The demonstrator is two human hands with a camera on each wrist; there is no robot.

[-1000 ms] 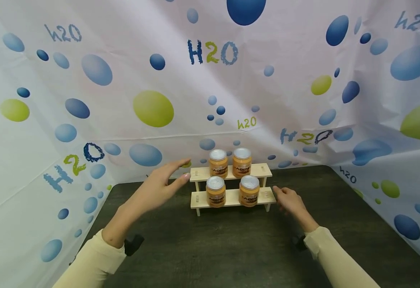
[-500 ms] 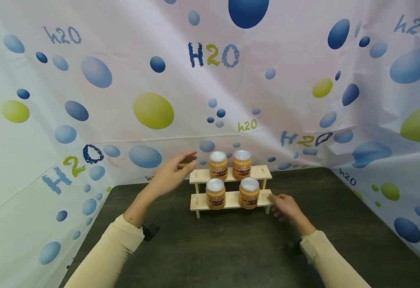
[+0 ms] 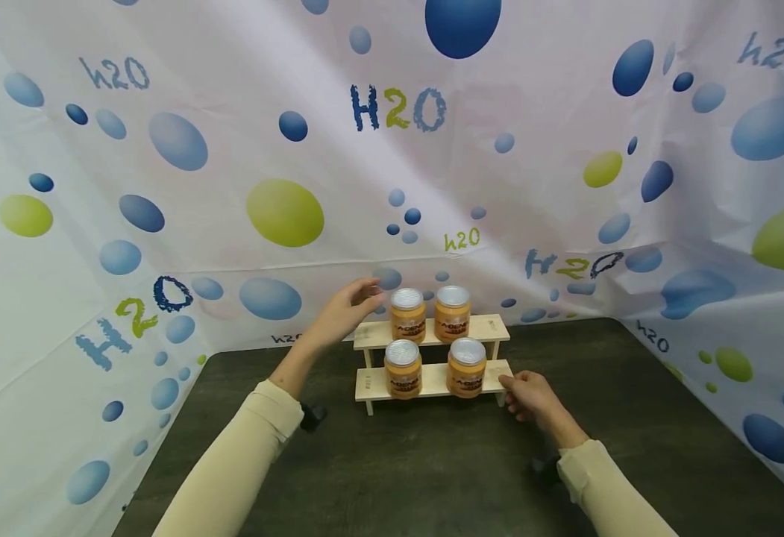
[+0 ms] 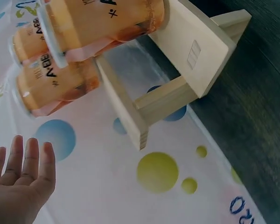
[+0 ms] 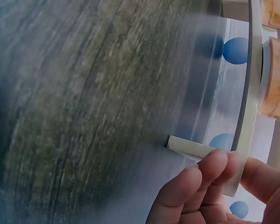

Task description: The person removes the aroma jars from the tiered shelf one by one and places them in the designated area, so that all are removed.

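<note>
Right hand (image 3: 529, 395) gripping rack (image 3: 432, 379) end

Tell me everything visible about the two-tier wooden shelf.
The two-tier wooden shelf is pale, unfinished-looking wood, with two stepped boards on short legs. It stands upright on the dark table near the bubble-print backdrop. Four orange jars with silver lids sit on it, two per tier. The right hand grips the lower board's right end; the left hand hovers open by the upper tier's left end, not touching.
</note>
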